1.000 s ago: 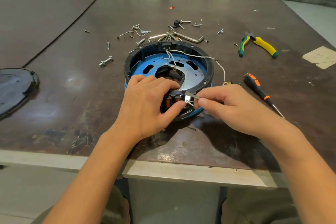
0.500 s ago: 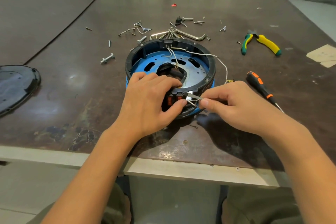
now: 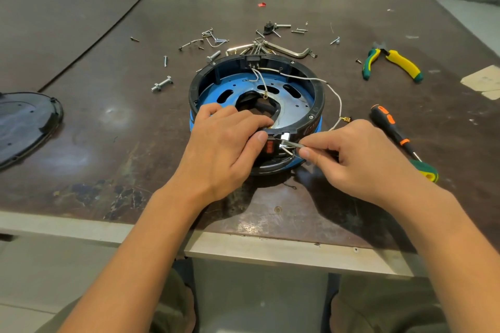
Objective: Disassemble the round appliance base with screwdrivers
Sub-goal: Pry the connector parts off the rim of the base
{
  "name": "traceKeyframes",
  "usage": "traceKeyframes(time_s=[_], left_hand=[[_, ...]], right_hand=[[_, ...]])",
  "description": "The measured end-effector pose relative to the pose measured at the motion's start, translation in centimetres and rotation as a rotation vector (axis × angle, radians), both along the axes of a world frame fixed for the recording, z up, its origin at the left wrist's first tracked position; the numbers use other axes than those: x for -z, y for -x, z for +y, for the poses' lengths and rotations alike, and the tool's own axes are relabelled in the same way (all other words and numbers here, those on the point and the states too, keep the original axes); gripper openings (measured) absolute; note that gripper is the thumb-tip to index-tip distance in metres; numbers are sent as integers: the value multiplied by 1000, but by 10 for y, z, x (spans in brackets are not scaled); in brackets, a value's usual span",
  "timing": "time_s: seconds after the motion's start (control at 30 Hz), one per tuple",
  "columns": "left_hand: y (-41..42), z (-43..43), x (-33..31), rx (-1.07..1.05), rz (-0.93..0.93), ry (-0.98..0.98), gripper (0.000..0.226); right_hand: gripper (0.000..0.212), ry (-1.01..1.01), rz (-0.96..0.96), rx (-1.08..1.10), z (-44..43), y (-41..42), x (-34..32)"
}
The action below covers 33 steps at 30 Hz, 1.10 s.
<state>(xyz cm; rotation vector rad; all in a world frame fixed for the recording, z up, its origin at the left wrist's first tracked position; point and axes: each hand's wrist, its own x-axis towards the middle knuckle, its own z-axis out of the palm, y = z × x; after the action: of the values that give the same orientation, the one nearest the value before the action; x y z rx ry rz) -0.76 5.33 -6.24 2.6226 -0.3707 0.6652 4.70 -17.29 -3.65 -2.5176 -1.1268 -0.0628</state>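
Dark brown desk, pretty scuffed along the near edge. The round base sits mid-desk, open side up, with a blue plate inside. Left grip curls over its near rim, thumb by the red switch. Right grip pinches a thin metal strip at that switch. Orange screwdriver lies just right of the base, pliers at far right, loose screws on the far side.

bright, even daylight; soft glare on table; sharp focus; wide-angle bending at edges.
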Motion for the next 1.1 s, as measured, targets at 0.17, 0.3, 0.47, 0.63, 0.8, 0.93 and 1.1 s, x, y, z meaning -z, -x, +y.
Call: traceKeyframes(time_s=[0.17,0.3,0.47,0.63,0.8,0.93,1.1], left_hand=[[0,0,0,-8,9,-7,38],[1,-2,-1,-13,14,-15,41],[1,-4,-1,-20,-3,-26,41],[-1,-3,0,-20,-13,-19,42],[-1,-4,1,-19,-24,-23,42],[-2,-4,1,-18,-31,-20,42],[-1,-5,0,-20,-30,-16,41]], right_hand=[[26,66,-73,-12,2,-1,-2],[28,127,-109,-27,3,-5,-10],[25,95,199,-57,7,-19,-11],[27,8,465,-53,10,-30,-9],[29,-39,657,-71,9,-34,-7],[34,-68,774,-27,8,-34,-3],[35,-21,688,-7,9,-31,-7]])
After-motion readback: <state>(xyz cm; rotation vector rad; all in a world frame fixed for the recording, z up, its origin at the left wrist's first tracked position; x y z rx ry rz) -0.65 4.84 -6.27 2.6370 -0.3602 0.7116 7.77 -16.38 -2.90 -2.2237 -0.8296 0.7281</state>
